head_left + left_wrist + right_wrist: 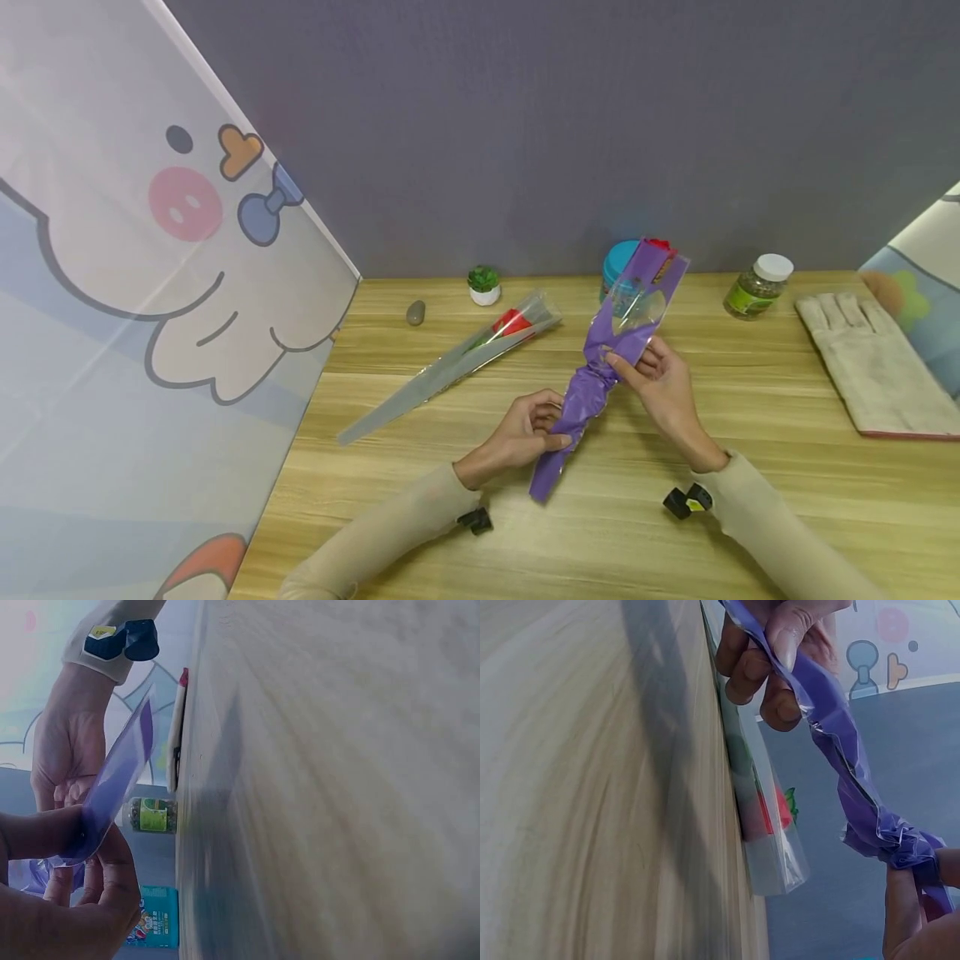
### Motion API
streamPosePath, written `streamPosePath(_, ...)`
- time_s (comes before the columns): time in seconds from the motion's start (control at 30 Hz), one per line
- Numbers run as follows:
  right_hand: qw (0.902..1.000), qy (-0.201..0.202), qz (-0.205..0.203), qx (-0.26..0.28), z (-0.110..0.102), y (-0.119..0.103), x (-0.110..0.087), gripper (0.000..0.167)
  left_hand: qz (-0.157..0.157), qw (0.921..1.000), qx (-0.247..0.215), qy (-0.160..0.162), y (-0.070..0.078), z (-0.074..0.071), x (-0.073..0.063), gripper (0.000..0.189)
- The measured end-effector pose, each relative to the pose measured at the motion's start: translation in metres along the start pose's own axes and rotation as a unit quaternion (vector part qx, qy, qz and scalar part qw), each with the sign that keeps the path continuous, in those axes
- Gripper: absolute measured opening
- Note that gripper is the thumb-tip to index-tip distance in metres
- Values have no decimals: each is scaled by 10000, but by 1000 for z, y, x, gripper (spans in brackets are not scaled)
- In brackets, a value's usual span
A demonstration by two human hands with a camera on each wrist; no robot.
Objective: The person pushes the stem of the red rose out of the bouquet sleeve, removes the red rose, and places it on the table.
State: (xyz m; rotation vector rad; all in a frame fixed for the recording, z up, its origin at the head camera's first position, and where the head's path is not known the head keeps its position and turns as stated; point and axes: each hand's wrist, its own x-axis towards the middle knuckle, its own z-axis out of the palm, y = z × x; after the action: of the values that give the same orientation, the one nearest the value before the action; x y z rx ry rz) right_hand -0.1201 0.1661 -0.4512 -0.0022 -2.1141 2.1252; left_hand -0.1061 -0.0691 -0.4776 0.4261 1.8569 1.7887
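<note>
A rose in crumpled purple wrapping point(588, 392) slants above the table, its red bloom point(660, 244) showing at the top behind clear film. My left hand point(528, 429) pinches the wrapping's lower part between thumb and fingers. Higher up, where the wrapping is bunched narrow, my right hand point(660, 379) pinches it with thumb and fingers. In the right wrist view the purple wrapping point(847, 765) looks twisted and creased between both hands. To the left on the table lies another wrapped red rose point(513, 323) in a grey and clear sleeve point(420, 396).
Along the back stand a small potted plant point(483, 286), a blue-lidded tub point(621, 260) partly behind the wrapping, and a white-capped jar point(759, 287). A grey stone point(416, 312) lies at back left. Pale work gloves point(877, 367) lie at the right. A wall rises behind the table.
</note>
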Motion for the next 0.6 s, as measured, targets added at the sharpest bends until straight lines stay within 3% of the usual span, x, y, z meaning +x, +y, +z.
streamPosePath(0.37,9980,-117,123,-608,-7,0,0,52,211,9997,117,-89,-1,1,2,37)
streamPosePath(0.6,9972,-262,102,-689,-10,-5,0,50,100,9997,72,-190,1,1,2,35)
